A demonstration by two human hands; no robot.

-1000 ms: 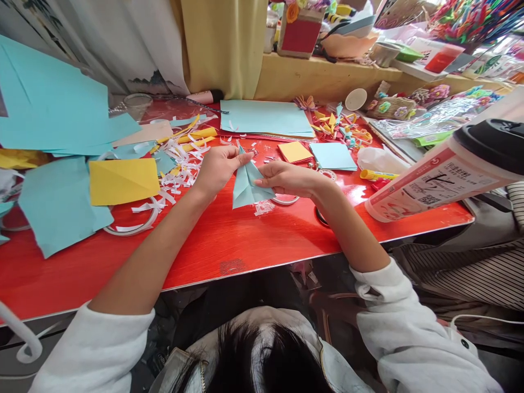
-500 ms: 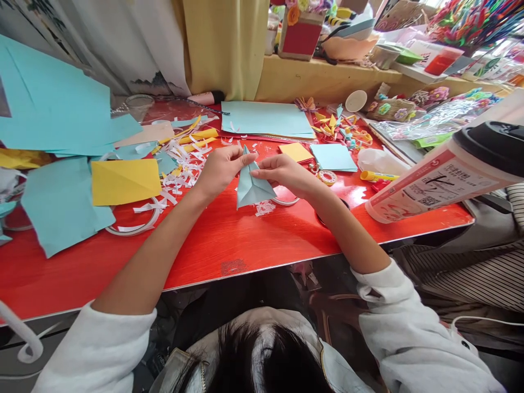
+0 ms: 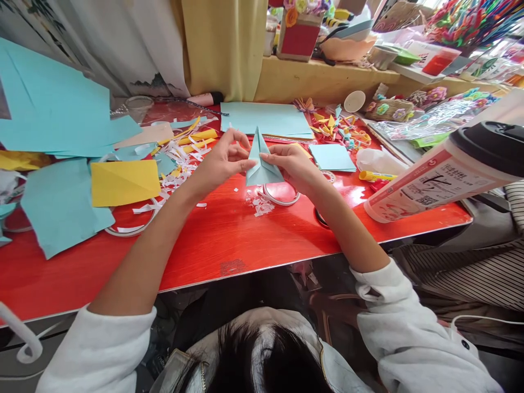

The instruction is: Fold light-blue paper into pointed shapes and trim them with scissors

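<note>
Lt blue folded paper is up in front of the person, btwn both hands, over the red table. R hand is clamped on its R side: thumb on front face, other fingers prob. behind, hidden. L hand is at the L edge, thumb tip on or right at the paper, other fingers curled loosely w/ gaps; can't tell if it pinches. Hands are close together, paper btwn, not clasped.

Why: R grip likely steadies the piece so L fingers are free to work the edge; prob. held up, creases facing the wearer, to check the folds. White ring and white paper bits lie just below in view. Sq. blue sheets sit just past the R hand, prob. for easy reach; white & yellow paper strips look pushed L, maybe to leave work room.

Look: narrow pt. at top, flaring to a wide base; center crease runs down from the tip, more creases fan out near base. Matte, edges look crisp. Back side n/v; layer count unclear.
</note>
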